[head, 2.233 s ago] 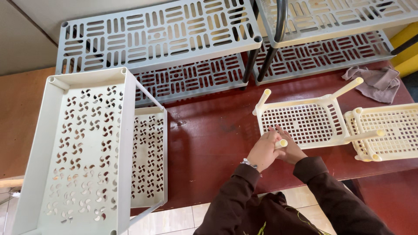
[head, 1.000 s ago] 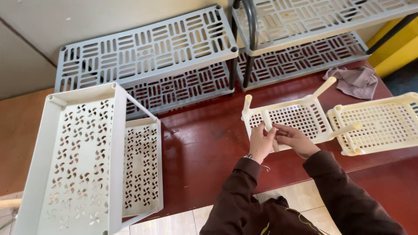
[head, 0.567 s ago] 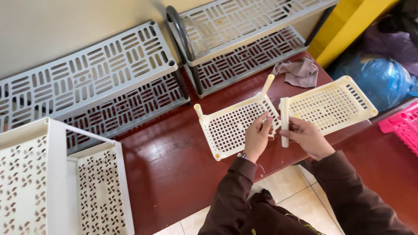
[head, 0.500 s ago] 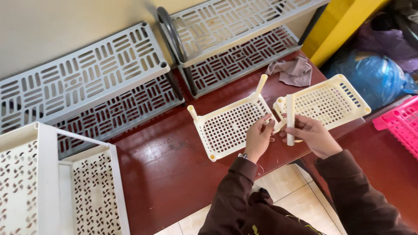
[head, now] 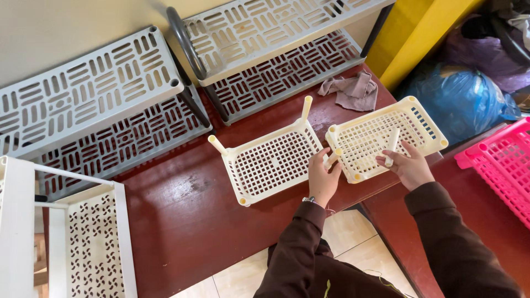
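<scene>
Two cream perforated plastic trays lie side by side on the dark red table (head: 182, 221). The left tray (head: 270, 163) has short posts standing at its far corners. My left hand (head: 323, 176) grips a short cream post (head: 333, 158) at that tray's near right corner, between the two trays. My right hand (head: 407, 165) holds another cream post (head: 392, 144) over the right tray (head: 386, 135), tilted, its lower end between my fingers.
Grey slotted shelf racks (head: 94, 99) lean along the wall, a second grey rack (head: 276, 33) to their right. A white patterned rack (head: 94, 248) stands at the left. A grey cloth (head: 353, 91), a blue bag (head: 464, 99) and a pink basket (head: 502, 165) lie to the right.
The view swung right. My right hand carried a cream post from between the trays out over the right tray; my left hand stays at the left tray's corner post.
</scene>
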